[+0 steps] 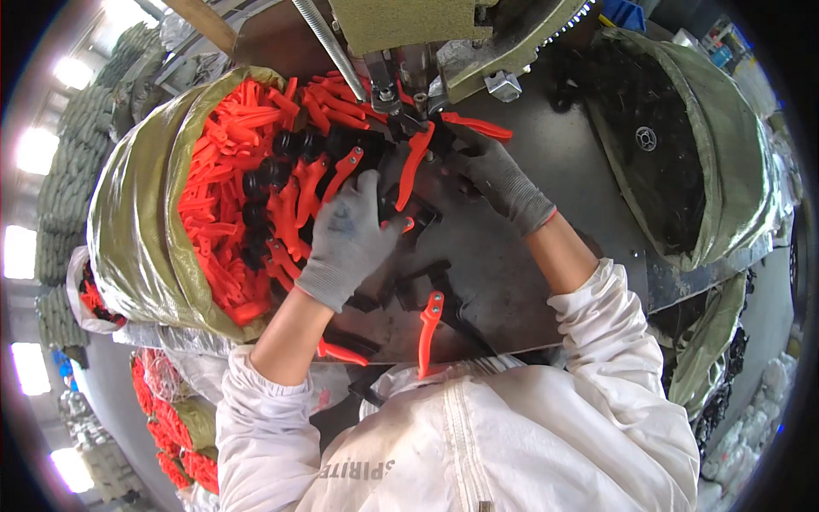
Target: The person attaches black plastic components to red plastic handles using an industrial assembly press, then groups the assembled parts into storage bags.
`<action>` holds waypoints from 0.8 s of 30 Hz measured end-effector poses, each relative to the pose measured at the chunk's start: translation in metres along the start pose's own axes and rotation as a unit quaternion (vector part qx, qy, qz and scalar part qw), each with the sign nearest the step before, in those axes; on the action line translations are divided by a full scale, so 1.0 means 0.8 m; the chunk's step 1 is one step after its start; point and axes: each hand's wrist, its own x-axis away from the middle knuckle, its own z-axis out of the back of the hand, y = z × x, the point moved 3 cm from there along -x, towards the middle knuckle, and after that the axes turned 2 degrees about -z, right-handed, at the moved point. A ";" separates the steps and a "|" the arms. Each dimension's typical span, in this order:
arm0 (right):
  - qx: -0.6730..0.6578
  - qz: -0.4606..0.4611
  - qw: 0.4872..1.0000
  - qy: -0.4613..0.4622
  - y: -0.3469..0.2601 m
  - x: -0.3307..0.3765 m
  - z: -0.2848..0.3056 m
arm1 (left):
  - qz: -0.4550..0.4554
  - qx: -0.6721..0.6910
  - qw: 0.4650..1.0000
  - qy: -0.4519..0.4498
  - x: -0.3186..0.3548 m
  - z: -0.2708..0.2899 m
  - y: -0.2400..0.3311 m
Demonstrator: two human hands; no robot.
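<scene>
- Nearest the camera, a pale zip-fronted jacket point(520, 435) is filling the bottom of the frame, its wrinkled sleeves sitting bunched on the forearms, perhaps keeping cloth clear of the work.
- Left of centre, the left hand point(345, 230) is wearing a grey knit glove and curving its fingers, thumb beside a riveted red end point(409, 224); I cannot tell whether it is gripping it.
- Right of centre, the right hand point(503, 179), gloved alike, is bending its fingertips into dark shadow, so its hold is staying unclear.
- Between them, a smooth, curved red handle point(413, 171) is slanting below a heavy metal machine point(409, 21) at top centre, seemingly lying there to meet its tooling.
- At left, a shiny woven sack point(141, 213) is gaping towards the hands, probably for easy reach, and spilling glossy red handles point(217, 205).
- At upper right, another sack point(734, 154) is holding black parts point(657, 171).
- At lower centre, a riveted red-and-black piece point(429, 328) is lying on the dull grey metal table point(520, 294).
</scene>
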 end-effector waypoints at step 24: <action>0.068 -0.031 0.997 -0.017 -0.028 0.033 -0.022 | 0.006 -0.204 0.968 -0.148 0.085 0.047 -0.010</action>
